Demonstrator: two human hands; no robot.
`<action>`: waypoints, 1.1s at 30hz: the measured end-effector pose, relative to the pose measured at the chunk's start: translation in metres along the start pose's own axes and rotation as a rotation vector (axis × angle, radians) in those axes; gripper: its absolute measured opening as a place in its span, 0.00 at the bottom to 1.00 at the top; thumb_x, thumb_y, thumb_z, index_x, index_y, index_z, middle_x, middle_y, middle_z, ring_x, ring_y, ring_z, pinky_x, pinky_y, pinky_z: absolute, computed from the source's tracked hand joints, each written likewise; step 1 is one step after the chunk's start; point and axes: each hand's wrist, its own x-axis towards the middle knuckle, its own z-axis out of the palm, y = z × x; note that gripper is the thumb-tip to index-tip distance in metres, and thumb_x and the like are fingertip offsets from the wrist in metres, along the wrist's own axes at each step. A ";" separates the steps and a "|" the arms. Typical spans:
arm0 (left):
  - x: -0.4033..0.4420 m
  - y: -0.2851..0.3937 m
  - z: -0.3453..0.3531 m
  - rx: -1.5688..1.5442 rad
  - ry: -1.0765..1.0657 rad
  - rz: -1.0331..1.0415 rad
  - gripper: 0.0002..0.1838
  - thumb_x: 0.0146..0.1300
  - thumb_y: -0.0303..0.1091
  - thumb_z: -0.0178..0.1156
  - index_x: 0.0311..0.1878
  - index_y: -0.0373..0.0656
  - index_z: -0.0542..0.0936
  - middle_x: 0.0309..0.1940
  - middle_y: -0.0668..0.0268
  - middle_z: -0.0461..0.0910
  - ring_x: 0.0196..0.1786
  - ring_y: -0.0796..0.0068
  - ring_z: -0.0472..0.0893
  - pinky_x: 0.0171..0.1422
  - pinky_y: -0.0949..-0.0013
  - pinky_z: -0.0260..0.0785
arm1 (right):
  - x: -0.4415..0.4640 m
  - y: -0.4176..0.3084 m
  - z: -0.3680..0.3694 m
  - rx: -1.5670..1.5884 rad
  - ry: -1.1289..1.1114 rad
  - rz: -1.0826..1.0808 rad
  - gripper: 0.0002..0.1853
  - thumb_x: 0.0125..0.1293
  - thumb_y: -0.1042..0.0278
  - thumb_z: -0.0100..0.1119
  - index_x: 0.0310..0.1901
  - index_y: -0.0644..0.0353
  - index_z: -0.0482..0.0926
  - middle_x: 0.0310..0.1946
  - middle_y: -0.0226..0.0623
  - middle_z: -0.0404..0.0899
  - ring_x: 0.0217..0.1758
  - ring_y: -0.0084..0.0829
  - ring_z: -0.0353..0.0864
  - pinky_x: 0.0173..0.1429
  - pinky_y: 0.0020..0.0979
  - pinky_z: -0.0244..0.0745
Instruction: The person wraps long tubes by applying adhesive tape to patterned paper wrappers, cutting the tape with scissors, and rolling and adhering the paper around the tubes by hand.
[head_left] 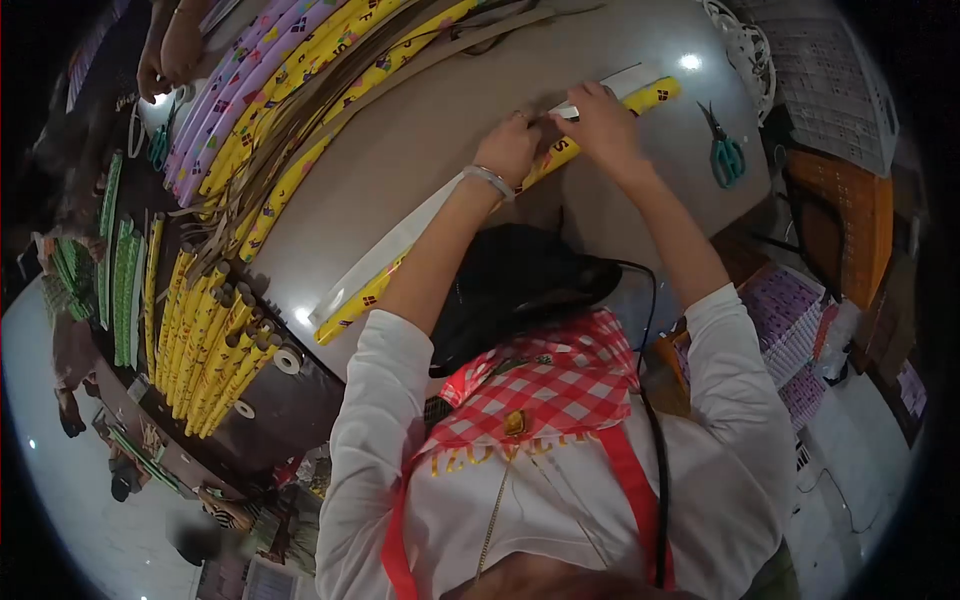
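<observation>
A long yellow printed tube or roll (545, 165) lies diagonally across the grey table in front of me. A white strip (405, 228) runs along its far side, and I cannot tell whether it is part of the yellow sheet. My left hand (510, 147), with a bracelet at the wrist, has its fingers closed in a pinch at the strip near the middle of the roll. Just right of it, my right hand (603, 125) pinches a small white piece (567, 111) of the strip. The fingertips of both hands nearly meet, partly hiding what they grip.
Teal-handled scissors (728, 160) lie at the table's right. Several yellow and purple printed tubes (225, 120) and brown strips (375, 75) lie at the far left. Upright yellow tubes (205, 345) stand beside the left edge. Another person's hands (165, 60) are at the upper left.
</observation>
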 end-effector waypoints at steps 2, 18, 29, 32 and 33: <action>0.000 -0.001 0.001 0.024 -0.049 0.004 0.18 0.55 0.34 0.54 0.49 0.39 0.71 0.43 0.56 0.72 0.45 0.57 0.74 0.47 0.61 0.70 | 0.005 0.013 0.002 0.010 0.013 -0.160 0.20 0.50 0.50 0.60 0.36 0.60 0.76 0.38 0.38 0.73 0.41 0.39 0.75 0.42 0.38 0.73; 0.001 0.002 -0.010 0.311 -0.223 0.060 0.25 0.59 0.38 0.51 0.59 0.42 0.62 0.47 0.58 0.69 0.42 0.60 0.76 0.39 0.61 0.74 | 0.061 0.138 -0.064 0.074 -0.368 -0.053 0.29 0.53 0.38 0.55 0.34 0.63 0.77 0.32 0.40 0.77 0.35 0.36 0.77 0.39 0.33 0.72; 0.003 0.001 -0.014 0.275 -0.166 0.155 0.23 0.59 0.39 0.52 0.55 0.38 0.64 0.39 0.61 0.71 0.41 0.66 0.75 0.36 0.65 0.74 | 0.054 0.125 -0.043 -0.158 -0.164 -0.009 0.25 0.53 0.42 0.54 0.37 0.60 0.77 0.37 0.36 0.75 0.39 0.39 0.76 0.43 0.37 0.72; 0.004 0.004 -0.019 0.293 -0.186 0.138 0.23 0.59 0.37 0.52 0.55 0.37 0.64 0.38 0.60 0.72 0.40 0.66 0.75 0.36 0.65 0.74 | 0.053 0.127 -0.042 -0.187 -0.206 0.024 0.26 0.53 0.42 0.53 0.40 0.60 0.77 0.39 0.36 0.75 0.41 0.38 0.77 0.44 0.38 0.73; 0.004 0.002 -0.017 0.292 -0.184 0.138 0.23 0.59 0.37 0.52 0.55 0.37 0.64 0.38 0.60 0.72 0.40 0.66 0.75 0.36 0.65 0.74 | 0.053 0.127 -0.042 -0.190 -0.204 0.019 0.26 0.53 0.42 0.53 0.39 0.60 0.77 0.38 0.36 0.75 0.40 0.38 0.77 0.42 0.38 0.73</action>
